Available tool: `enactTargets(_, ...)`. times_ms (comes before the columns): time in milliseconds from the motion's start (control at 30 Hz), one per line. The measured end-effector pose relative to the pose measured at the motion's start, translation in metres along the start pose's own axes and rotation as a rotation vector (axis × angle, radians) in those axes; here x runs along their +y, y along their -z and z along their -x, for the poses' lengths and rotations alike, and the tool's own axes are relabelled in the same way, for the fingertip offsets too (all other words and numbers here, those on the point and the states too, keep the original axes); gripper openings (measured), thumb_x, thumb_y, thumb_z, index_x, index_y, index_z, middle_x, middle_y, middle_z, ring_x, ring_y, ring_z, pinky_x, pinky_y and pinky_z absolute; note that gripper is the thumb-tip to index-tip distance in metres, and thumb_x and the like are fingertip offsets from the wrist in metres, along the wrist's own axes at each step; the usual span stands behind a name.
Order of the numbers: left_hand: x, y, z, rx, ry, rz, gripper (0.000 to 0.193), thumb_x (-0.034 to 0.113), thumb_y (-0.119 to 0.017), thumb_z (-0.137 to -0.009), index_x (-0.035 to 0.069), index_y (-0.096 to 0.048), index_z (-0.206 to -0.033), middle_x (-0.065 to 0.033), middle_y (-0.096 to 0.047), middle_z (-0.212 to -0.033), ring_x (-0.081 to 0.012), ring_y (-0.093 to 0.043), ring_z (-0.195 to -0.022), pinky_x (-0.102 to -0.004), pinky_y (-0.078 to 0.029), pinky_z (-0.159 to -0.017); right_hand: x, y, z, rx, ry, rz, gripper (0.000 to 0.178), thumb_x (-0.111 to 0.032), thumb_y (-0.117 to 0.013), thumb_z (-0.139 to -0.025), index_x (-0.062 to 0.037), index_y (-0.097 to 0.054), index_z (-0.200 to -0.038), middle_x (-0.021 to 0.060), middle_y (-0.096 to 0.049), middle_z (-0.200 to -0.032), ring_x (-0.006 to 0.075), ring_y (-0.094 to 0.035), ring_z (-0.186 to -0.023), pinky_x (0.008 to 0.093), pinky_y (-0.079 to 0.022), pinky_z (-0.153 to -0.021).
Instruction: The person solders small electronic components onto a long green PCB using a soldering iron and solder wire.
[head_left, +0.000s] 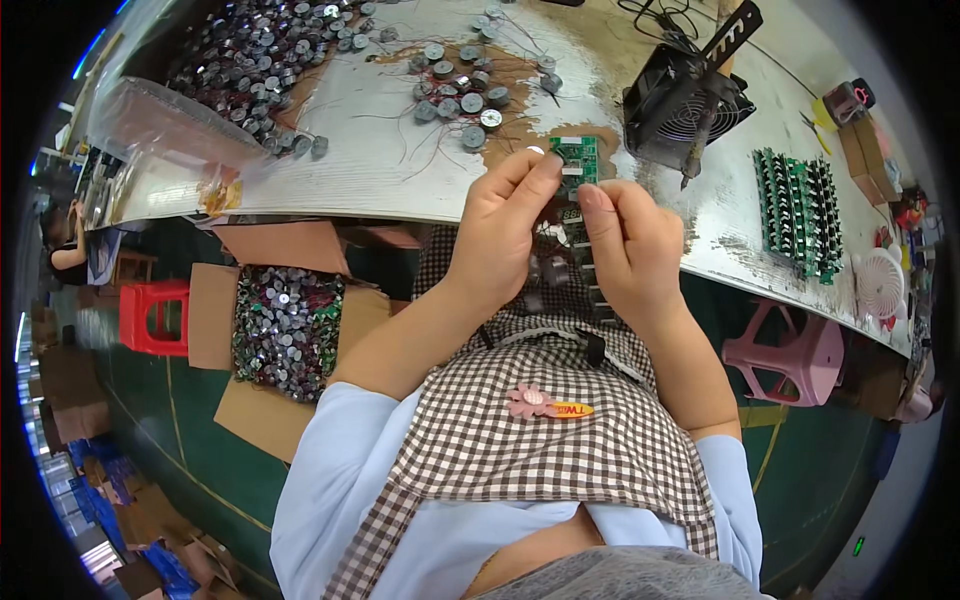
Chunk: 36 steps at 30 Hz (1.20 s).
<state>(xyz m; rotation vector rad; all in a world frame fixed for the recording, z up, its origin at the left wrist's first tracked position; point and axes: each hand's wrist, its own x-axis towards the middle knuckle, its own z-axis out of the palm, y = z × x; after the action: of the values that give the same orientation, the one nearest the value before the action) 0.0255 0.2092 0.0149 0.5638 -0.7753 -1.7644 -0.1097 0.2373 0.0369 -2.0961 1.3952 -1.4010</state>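
Observation:
Near the front edge of the workbench, a strip of green circuit boards (588,150) is held up between both hands. My left hand (500,225) pinches its left side with thumb and forefinger, close to a small round part. My right hand (638,245) grips the strip on the right, thumb laid along its edge. The lower boards hang down between my palms, partly hidden and blurred. Just beyond my hands lie several loose round metal parts with thin wires (472,102). A soldering iron (697,150) points tip down to the right of my right hand.
A black box fan (650,110) stands behind the iron. Rows of populated green boards (800,215) lie at the right, near a small white fan (880,283). A large heap of round parts (260,60) covers the far left. An open carton (212,320) stands below, beside a red stool (150,318).

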Motion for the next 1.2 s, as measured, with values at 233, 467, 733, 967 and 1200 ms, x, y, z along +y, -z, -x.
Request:
enactTargets(233,0.008,0.011,-0.004,-0.089,-0.138,-0.326,0.022,0.023,-0.055,-0.096,0.002,-0.061,-0.089,0.0055,-0.048,-0.075,-0.0024,-0.040,-0.068,-0.0191,-0.034,-0.060,0.004,-0.008,-0.003,0.006,-0.055,-0.154,0.014,-0.012,-0.056,-0.093,0.0011,-0.057,-0.088,0.0072,-0.052,-0.054,0.0191,-0.051,-0.044,0.0305,-0.039,-0.044)
enactTargets(467,0.023,0.009,-0.005,0.095,0.139,0.119,0.013,0.013,-0.049,-0.094,0.004,-0.058,-0.097,-0.0017,-0.062,-0.088,-0.0106,-0.059,-0.080,-0.0240,-0.047,-0.071,0.003,-0.016,-0.011,0.021,0.518,0.193,0.007,-0.003,-0.061,-0.086,0.0000,-0.055,-0.086,0.0083,-0.050,-0.053,0.0259,-0.051,-0.042,0.0364,-0.039,-0.040)
enactTargets(733,0.005,0.000,-0.008,0.092,-0.375,-0.414,0.023,0.024,-0.046,-0.100,0.003,-0.056,-0.095,0.0058,-0.043,-0.069,-0.0034,-0.037,-0.061,-0.0208,-0.032,-0.053,-0.010,-0.018,-0.031,0.097,-0.091,-0.145,0.012,-0.009,-0.057,-0.092,0.0029,-0.057,-0.095,0.0135,-0.058,-0.067,0.0183,-0.055,-0.053,0.0291,-0.043,-0.051)
enactTargets(967,0.023,-0.004,-0.020,0.077,-0.019,-0.067,0.020,0.022,-0.049,-0.097,0.006,-0.058,-0.090,0.0055,-0.055,-0.073,-0.0020,-0.045,-0.062,-0.0206,-0.035,-0.053,0.007,-0.027,-0.005,0.111,0.201,0.072,0.005,-0.003,-0.057,-0.090,0.0019,-0.057,-0.088,0.0118,-0.055,-0.061,0.0260,-0.054,-0.045,0.0336,-0.040,-0.043)
enactTargets(1200,0.021,0.015,-0.019,-0.096,-0.117,0.028,0.019,0.018,-0.047,-0.098,0.005,-0.058,-0.106,0.0010,-0.063,-0.090,-0.0063,-0.057,-0.077,-0.0209,-0.044,-0.065,0.001,-0.019,-0.016,-0.009,-0.103,-0.101,0.007,-0.006,-0.057,-0.091,0.0003,-0.058,-0.087,0.0108,-0.053,-0.058,0.0282,-0.054,-0.048,0.0337,-0.040,-0.044)
